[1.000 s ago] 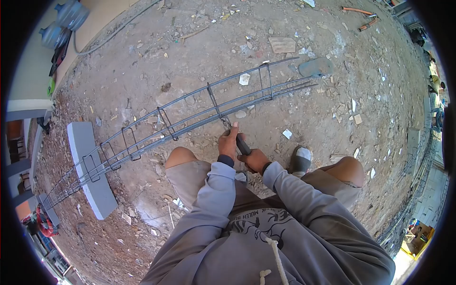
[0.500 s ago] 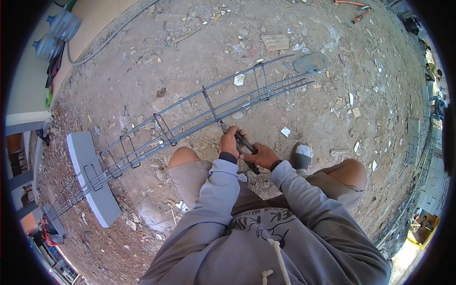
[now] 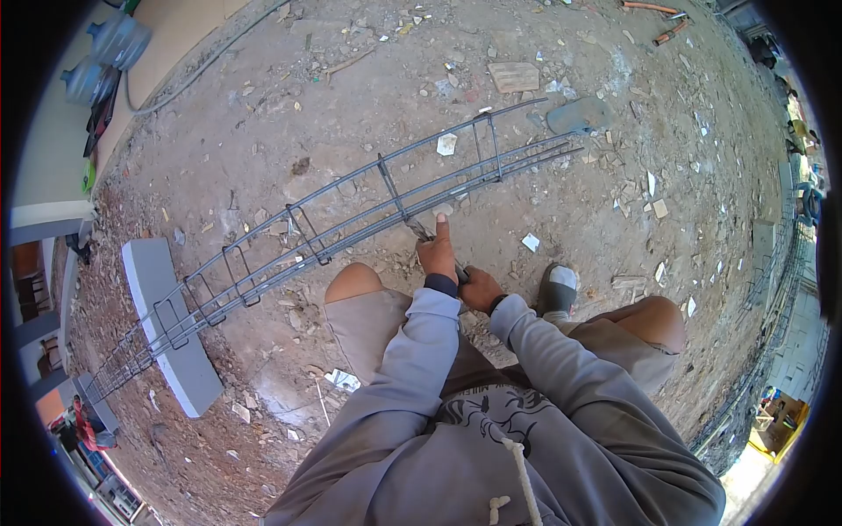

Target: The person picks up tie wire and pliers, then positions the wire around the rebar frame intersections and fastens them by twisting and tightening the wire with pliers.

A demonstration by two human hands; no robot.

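A long rebar cage (image 3: 351, 246) with square stirrups lies across in front of me, its left part resting on a grey block (image 3: 173, 337). The jaws of dark pincers (image 3: 421, 231) are at the cage's near bars, by a stirrup. My left hand (image 3: 438, 254) is closed around the pincers near the jaws, its thumb stretched up toward the bars. Behind it, my right hand (image 3: 480, 290) is closed on the handle end. The hands hide most of the tool. Whether wire sits in the jaws is too small to tell.
Broken tile pieces (image 3: 531, 242) and rubble litter the dirt ground. A flat sandal-like piece (image 3: 579, 115) lies by the cage's right end, with a tan slab (image 3: 514, 77) beyond. Water jugs (image 3: 119, 41) stand upper left. More rebar cages (image 3: 772, 289) lie along the right side.
The pincer handles have swung closer together and in line behind my left hand. My left thumb has lifted and my right hand has moved slightly down and right.
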